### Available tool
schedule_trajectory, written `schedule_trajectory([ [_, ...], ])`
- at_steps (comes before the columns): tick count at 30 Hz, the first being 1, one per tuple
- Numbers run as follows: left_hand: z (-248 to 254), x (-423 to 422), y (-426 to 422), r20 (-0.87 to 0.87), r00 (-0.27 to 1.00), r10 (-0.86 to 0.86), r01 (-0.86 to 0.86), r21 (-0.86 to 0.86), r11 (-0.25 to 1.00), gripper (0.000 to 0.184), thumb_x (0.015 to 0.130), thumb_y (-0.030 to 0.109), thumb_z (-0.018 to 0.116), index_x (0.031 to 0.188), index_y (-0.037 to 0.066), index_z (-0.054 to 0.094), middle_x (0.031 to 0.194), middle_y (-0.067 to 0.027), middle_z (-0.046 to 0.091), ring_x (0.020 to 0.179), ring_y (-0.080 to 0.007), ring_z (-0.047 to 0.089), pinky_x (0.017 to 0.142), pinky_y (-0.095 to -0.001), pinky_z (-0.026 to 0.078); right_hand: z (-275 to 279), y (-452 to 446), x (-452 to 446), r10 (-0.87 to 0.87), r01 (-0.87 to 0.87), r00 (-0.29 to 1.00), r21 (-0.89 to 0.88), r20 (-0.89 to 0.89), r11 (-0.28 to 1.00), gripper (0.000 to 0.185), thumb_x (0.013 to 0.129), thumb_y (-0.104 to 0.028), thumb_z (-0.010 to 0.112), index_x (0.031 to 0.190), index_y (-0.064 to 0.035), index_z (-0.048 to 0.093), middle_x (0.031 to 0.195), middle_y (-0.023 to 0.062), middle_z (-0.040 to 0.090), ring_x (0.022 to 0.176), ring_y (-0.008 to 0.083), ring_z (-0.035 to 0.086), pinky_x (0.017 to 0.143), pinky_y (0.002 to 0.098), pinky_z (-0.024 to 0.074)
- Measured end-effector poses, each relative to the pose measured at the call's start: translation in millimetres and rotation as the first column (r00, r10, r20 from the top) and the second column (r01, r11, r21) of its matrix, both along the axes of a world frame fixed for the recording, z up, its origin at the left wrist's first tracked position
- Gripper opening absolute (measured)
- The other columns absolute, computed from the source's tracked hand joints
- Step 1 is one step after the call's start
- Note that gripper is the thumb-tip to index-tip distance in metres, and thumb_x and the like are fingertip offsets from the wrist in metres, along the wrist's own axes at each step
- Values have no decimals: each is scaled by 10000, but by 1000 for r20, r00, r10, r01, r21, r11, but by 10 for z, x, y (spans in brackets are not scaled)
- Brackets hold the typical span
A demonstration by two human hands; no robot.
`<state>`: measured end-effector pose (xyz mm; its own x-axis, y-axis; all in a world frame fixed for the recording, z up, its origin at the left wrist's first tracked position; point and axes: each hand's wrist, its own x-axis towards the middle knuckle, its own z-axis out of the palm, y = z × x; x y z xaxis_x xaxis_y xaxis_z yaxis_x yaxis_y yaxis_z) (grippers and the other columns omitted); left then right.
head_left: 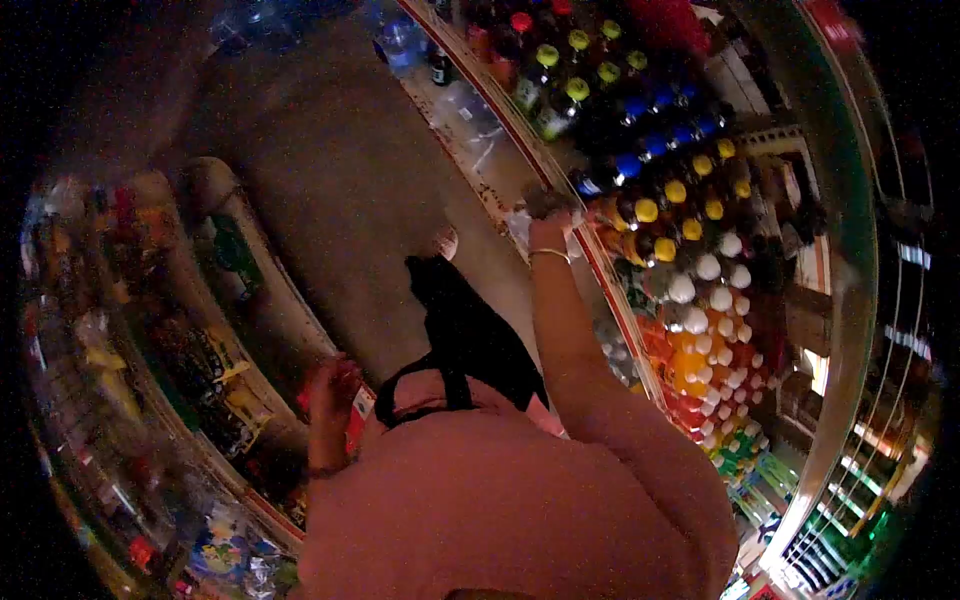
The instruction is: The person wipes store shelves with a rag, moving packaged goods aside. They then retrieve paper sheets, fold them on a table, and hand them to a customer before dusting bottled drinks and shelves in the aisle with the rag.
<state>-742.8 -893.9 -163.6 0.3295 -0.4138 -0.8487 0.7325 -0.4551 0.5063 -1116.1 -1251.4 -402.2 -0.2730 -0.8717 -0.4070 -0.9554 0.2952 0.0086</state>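
Observation:
My right hand (553, 232) reaches forward to the front edge of the bottle shelf (610, 270), a band round its wrist. The fingers are closed on a crumpled greyish cloth (545, 202), pressed against the shelf edge; its outline is dim. Right beside it stand bottles with yellow caps (646, 211) and orange contents. My left hand (335, 385) hangs low beside the edge of the left shelf, close to a red strip (356, 420). Its fingers are dark and blurred, so their grip does not show.
Bottles with blue caps (628, 165), green caps (578, 89) and white caps (681, 289) line the right-hand shelf. On the left, long shelves (215, 185) carry packaged goods. A narrow floor aisle (340, 170) runs between. Clear plastic packs (400, 45) lie at the far end.

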Motion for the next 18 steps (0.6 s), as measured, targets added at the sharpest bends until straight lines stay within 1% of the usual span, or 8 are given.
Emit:
schedule_trajectory([
  [1, 76, 32, -212, -7, 1000, -2, 2, -1, 1000, 363, 836, 229, 603, 1123, 14, 540, 969, -90, 593, 885, -201, 574, 779, -318, 481, 221, -91, 163, 18, -19, 1000, 139, 12, 990, 494, 811, -392, 568, 1163, -45, 565, 1218, 173, 534, 1084, 285, 544, 886, 391, 446],
  [4, 248, 143, -836, -31, 999, -9, 7, -54, 999, 334, 841, 218, 600, 1111, 29, 548, 949, -84, 600, 853, -195, 581, 743, -308, 483, 45, -227, 235, -121, 126, 990, 64, -67, 990, 618, 782, -493, 557, 1268, -121, 471, 1329, 160, 431, 1156, 257, 490, 916, 427, 421],
  [11, 348, 512, -2033, 28, 985, -168, 170, -100, 980, 369, 866, 262, 558, 1161, 41, 543, 982, -79, 598, 880, -201, 597, 727, -304, 484, 319, 1258, -485, -295, 324, 939, 169, -176, 931, 712, 730, -603, 565, 1289, -175, 460, 1345, 118, 424, 1180, 262, 467, 924, 456, 409],
  [14, 308, 650, -2482, 35, 972, -234, 236, -67, 969, 374, 873, 258, 543, 1178, 42, 532, 991, -84, 598, 888, -207, 601, 737, -304, 486, 376, 1503, -517, 172, -62, 930, 325, -324, 944, 740, 712, -667, 557, 1234, -145, 513, 1167, 76, 552, 1065, 250, 521, 892, 469, 429],
  [15, 205, 694, -2610, 15, 963, -268, 269, -68, 961, 374, 874, 253, 538, 1184, 43, 527, 994, -86, 599, 888, -209, 602, 741, -304, 488, 151, 1400, -526, 654, -303, 478, 588, -587, 750, 702, 732, -634, 564, 1198, -109, 533, 1105, 80, 575, 1009, 247, 538, 864, 452, 448],
  [16, 95, 714, -2725, -7, 953, -303, 302, -69, 951, 375, 876, 248, 534, 1190, 43, 523, 997, -88, 599, 888, -210, 603, 745, -305, 489, 71, 1242, -465, 778, -297, -237, 806, -582, 512, 668, 753, -601, 572, 1161, -73, 553, 1042, 84, 598, 954, 244, 555, 836, 435, 466],
  [17, 1, 726, -2826, -29, 941, -338, 335, -69, 940, 375, 878, 243, 530, 1195, 44, 518, 1000, -91, 599, 887, -211, 604, 750, -305, 490, -11, 1132, -373, 758, -411, 195, 649, -623, 640, 651, 756, -575, 577, 1165, -68, 546, 1054, 89, 593, 964, 247, 552, 842, 429, 464],
  [18, -64, 756, -2881, -51, 927, -371, 367, -70, 927, 376, 879, 238, 526, 1201, 44, 513, 1002, -93, 600, 887, -212, 604, 754, -306, 491, 113, 927, -174, 346, -211, 854, 349, -389, 913, 636, 759, -548, 583, 1168, -63, 540, 1066, 94, 587, 973, 250, 548, 849, 423, 462],
])
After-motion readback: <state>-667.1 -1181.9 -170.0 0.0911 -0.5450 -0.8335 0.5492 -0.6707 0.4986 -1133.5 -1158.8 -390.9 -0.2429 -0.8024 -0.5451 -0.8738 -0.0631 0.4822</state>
